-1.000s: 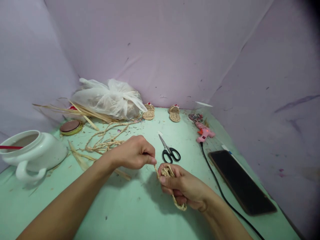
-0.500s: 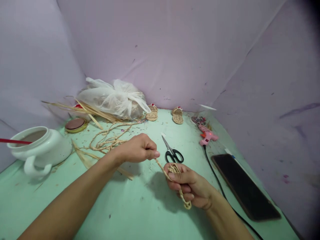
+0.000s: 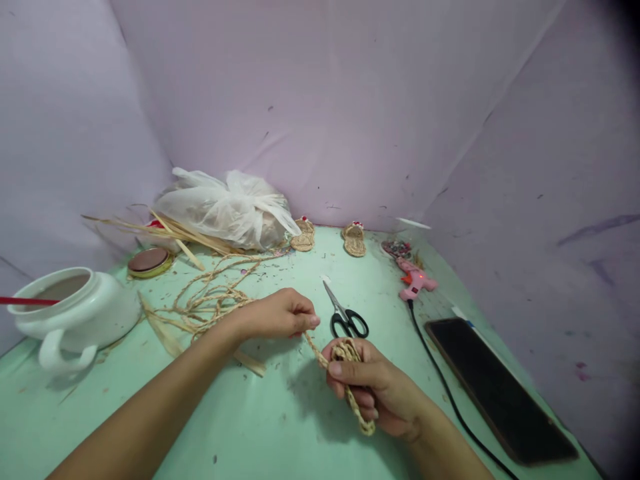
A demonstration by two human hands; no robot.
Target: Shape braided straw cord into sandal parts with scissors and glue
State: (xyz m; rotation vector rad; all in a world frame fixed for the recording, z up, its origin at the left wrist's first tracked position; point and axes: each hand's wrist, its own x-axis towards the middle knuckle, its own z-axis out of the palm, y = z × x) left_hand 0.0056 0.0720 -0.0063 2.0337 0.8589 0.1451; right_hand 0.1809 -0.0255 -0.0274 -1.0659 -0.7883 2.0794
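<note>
My right hand [image 3: 370,383] is closed around a small looped bundle of braided straw cord [image 3: 346,351], its thumb pressed on the coils. One folded end of the bundle sticks out below the fingers. Up and to the left, my left hand [image 3: 285,313] pinches the same cord, and a short stretch of it runs between the hands. Behind my left wrist lies a loose tangle of straw cord [image 3: 213,300] on the table. Black-handled scissors [image 3: 345,313] rest just beyond my right hand, blades pointing away.
A white pot [image 3: 75,310] with a red stick stands left, near a round tin [image 3: 149,261]. Behind are a tied plastic bag [image 3: 230,207] and two small woven slippers [image 3: 355,240]. At right lie a pink glue gun [image 3: 416,283], its black cable [image 3: 445,387] and a phone [image 3: 500,393].
The whole view has shifted slightly, so most things sit lower. My right hand has tilted a little with the bundle, showing more of its coils. Both hands keep their hold on the cord.
</note>
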